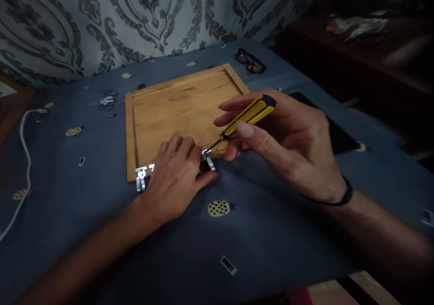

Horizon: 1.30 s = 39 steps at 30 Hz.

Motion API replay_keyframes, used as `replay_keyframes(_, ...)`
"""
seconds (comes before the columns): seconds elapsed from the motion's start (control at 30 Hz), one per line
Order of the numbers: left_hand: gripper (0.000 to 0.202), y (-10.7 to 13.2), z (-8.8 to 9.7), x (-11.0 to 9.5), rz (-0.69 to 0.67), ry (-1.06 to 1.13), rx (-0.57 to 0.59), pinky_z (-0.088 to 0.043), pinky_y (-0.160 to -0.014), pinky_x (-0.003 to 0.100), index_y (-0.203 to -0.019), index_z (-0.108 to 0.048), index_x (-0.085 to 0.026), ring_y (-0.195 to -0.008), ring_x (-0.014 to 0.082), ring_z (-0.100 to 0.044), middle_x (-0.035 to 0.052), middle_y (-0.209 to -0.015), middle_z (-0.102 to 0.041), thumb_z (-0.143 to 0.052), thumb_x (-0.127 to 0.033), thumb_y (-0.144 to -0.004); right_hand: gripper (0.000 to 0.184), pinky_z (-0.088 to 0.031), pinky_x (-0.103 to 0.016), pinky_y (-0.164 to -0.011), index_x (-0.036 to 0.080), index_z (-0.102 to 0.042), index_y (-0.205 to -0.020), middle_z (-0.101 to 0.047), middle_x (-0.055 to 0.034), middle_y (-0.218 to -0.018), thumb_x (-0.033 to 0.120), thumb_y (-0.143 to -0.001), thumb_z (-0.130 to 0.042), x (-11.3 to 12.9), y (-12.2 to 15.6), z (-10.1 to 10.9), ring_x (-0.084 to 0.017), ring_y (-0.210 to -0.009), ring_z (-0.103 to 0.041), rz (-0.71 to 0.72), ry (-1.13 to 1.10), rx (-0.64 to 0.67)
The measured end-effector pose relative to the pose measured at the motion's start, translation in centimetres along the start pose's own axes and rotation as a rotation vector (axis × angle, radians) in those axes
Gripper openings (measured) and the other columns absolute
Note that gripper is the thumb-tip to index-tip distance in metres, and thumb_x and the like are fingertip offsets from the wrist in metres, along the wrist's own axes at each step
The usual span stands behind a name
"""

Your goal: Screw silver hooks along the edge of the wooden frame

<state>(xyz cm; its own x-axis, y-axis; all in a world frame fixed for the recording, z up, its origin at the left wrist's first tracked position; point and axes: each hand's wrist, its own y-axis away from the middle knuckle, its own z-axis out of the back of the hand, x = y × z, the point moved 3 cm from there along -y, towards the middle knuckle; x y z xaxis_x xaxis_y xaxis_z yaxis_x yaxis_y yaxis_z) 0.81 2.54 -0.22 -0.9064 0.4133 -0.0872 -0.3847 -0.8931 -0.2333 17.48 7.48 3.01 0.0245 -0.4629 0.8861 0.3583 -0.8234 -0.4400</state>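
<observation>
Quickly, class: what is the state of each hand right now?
Left hand: at the wooden board's near edge; its grip cannot be told.
Right hand: holding the screwdriver.

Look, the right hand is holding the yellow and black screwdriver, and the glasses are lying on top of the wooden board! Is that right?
Not quite: the glasses aren't on the wooden board. The head view shows them on the blue cloth, past the board's far right corner. The right hand does hold the yellow and black screwdriver.
</observation>
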Motion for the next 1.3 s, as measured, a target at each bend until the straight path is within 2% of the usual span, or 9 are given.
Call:
replay_keyframes(0.23,0.031,0.0,0.0,0.0,0.003,-0.015,-0.010,-0.051,-0.084,0.048,-0.098,-0.070,-0.012,-0.101,0.0333,-0.060,0.0108,-0.099,-0.067,-0.078,-0.041,-0.089,0.014,-0.060,-0.023,-0.055,0.022,-0.076,-0.098,-0.079,0.0005,-0.089,0.034,-0.091,-0.078,0.3,-0.1,-0.1,-0.008,-0.052,-0.068,0.021,0.036,0.043)
replay_keyframes(0.5,0.034,-0.1,0.1,0.0,0.028,0.019,0.067,-0.051,-0.091,0.051,-0.110,-0.070,-0.012,-0.107,0.0344,-0.057,0.0127,-0.113,-0.068,-0.074,-0.040,-0.093,0.021,-0.054,-0.027,-0.054,0.023,-0.074,-0.084,-0.075,0.0022,-0.079,0.041,-0.084,-0.084,0.3,-0.3,-0.9,-0.011,-0.052,-0.067,0.049,0.071,0.008)
replay_keyframes(0.73,0.030,0.0,-0.1,0.0,0.032,0.015,0.051,-0.051,-0.094,0.050,-0.108,-0.069,-0.014,-0.110,0.0336,-0.057,0.0131,-0.118,-0.068,-0.074,-0.039,-0.093,0.029,-0.052,-0.030,-0.055,0.025,-0.069,-0.077,-0.066,0.0018,-0.077,0.048,-0.079,-0.086,-0.1,-0.1,-1.5,-0.013,-0.058,-0.063,0.080,0.211,-0.074)
replay_keyframes(0.87,0.029,0.0,0.0,-0.1,0.029,0.016,0.058,-0.051,-0.093,0.050,-0.106,-0.069,-0.014,-0.109,0.0335,-0.057,0.0128,-0.116,-0.068,-0.074,-0.040,-0.094,0.026,-0.052,-0.031,-0.053,0.025,-0.068,-0.079,-0.067,0.0018,-0.079,0.044,-0.081,-0.086,-0.1,0.1,-1.7,-0.013,-0.057,-0.063,0.123,0.192,-0.100)
replay_keyframes(1.03,0.030,-0.1,0.3,-0.1,0.021,0.002,0.046,-0.050,-0.088,0.048,-0.105,-0.070,-0.013,-0.104,0.0326,-0.057,0.0113,-0.106,-0.067,-0.076,-0.040,-0.092,0.019,-0.052,-0.030,-0.047,0.029,-0.065,-0.081,-0.070,0.0017,-0.088,0.038,-0.090,-0.078,1.4,0.3,-0.9,-0.012,-0.055,-0.064,0.165,0.077,-0.324)
replay_keyframes(1.13,0.030,-0.1,0.3,-0.1,0.014,0.007,0.023,-0.050,-0.088,0.047,-0.105,-0.070,-0.013,-0.103,0.0320,-0.057,0.0109,-0.105,-0.067,-0.076,-0.039,-0.092,0.022,-0.051,-0.030,-0.045,0.027,-0.064,-0.079,-0.070,0.0000,-0.088,0.040,-0.091,-0.077,1.7,0.3,-0.6,-0.012,-0.054,-0.064,0.158,0.116,-0.304)
replay_keyframes(1.3,0.031,0.0,0.2,0.0,0.011,-0.002,0.019,-0.050,-0.086,0.048,-0.101,-0.070,-0.012,-0.102,0.0329,-0.058,0.0110,-0.103,-0.067,-0.077,-0.040,-0.090,0.024,-0.052,-0.028,-0.042,0.024,-0.067,-0.075,-0.068,0.0010,-0.077,0.039,-0.085,-0.084,0.6,0.1,-0.6,-0.011,-0.048,-0.063,0.125,0.088,-0.272)
